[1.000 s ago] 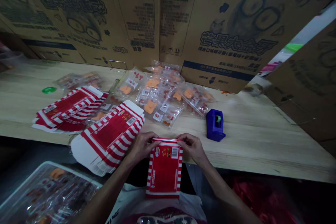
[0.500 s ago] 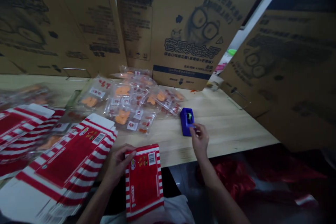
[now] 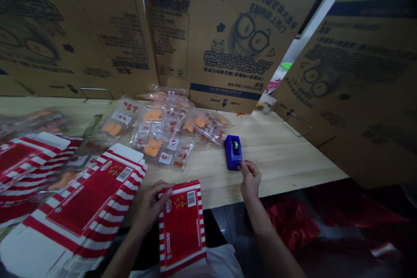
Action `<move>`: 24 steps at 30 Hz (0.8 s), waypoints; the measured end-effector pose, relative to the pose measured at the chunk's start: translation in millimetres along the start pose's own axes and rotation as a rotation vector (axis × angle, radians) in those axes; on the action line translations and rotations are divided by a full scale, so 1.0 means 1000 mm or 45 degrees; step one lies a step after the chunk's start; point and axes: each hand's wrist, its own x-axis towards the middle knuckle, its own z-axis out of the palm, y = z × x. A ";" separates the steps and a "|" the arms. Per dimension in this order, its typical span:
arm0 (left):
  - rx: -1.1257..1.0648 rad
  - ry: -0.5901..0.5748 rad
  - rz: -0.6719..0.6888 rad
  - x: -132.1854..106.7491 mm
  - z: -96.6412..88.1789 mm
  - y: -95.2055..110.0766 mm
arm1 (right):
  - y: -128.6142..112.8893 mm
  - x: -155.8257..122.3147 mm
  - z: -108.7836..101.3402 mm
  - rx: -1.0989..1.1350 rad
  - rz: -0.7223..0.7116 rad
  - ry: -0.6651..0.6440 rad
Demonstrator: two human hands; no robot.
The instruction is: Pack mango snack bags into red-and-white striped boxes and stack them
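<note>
Gripping with its fingers together, the left hand has its fingertips curled over the upper left corner of a flat box, red with white stripes, and the thumb is out of sight. That hold seems to be what steadies the box, since its far end lies on the table edge while its near end overhangs toward the person's white shirt. The box's long axis points away from the person, nearly straight, with a slight lean, and its printed face is up, the barcode at the far end.

The right hand is apart from the box, its fingers bunched together just beside the lower corner of a blue tape dispenser. Whether they touch the dispenser or pinch a bit of tape is too small to tell. The dispenser sits on the wooden table, probably within easy reach of that hand.

Farther out, a larger stack of flat boxes lies near the left hand, with another pile beyond it. Clear bags of orange sweets are heaped ahead, against upright cardboard sheets.
</note>
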 end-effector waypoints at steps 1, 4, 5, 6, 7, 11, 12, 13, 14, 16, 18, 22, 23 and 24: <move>0.002 0.001 -0.004 0.000 0.000 -0.001 | 0.001 -0.006 -0.002 0.005 -0.002 0.024; 0.024 0.009 -0.018 0.001 0.001 -0.003 | 0.006 -0.015 -0.004 -0.011 0.009 0.086; 0.028 0.014 -0.018 0.002 0.001 -0.003 | 0.009 -0.015 -0.004 -0.019 0.012 0.089; 0.031 0.022 -0.014 0.002 0.001 -0.002 | 0.012 -0.015 -0.004 -0.027 0.014 0.087; 0.036 0.030 -0.007 0.002 0.002 -0.001 | 0.015 -0.014 -0.005 -0.034 0.015 0.083; 0.076 0.042 0.039 0.002 0.005 0.005 | 0.022 -0.017 -0.012 -0.035 0.048 0.030; 0.083 0.038 0.054 0.002 0.006 0.006 | 0.019 -0.019 -0.014 -0.024 0.067 0.008; 0.088 0.034 0.069 0.002 0.008 0.007 | 0.013 -0.022 -0.015 -0.013 0.084 -0.042; 0.088 0.031 0.083 0.002 0.009 0.009 | 0.004 -0.024 -0.014 -0.012 0.091 -0.140; 0.082 0.026 0.097 0.002 0.012 0.011 | -0.025 -0.025 -0.006 -0.047 0.057 -0.526; 0.066 0.023 0.087 0.003 0.014 0.014 | -0.063 -0.023 0.013 -0.130 -0.068 -1.156; 0.050 0.008 0.060 0.004 0.019 0.022 | -0.130 -0.019 0.069 -0.303 -0.491 -2.193; 0.051 0.003 0.063 0.004 0.020 0.024 | -0.140 -0.021 0.082 -0.374 -0.641 -2.331; 0.053 -0.002 0.068 0.003 0.021 0.026 | -0.146 -0.023 0.095 -0.456 -0.805 -2.433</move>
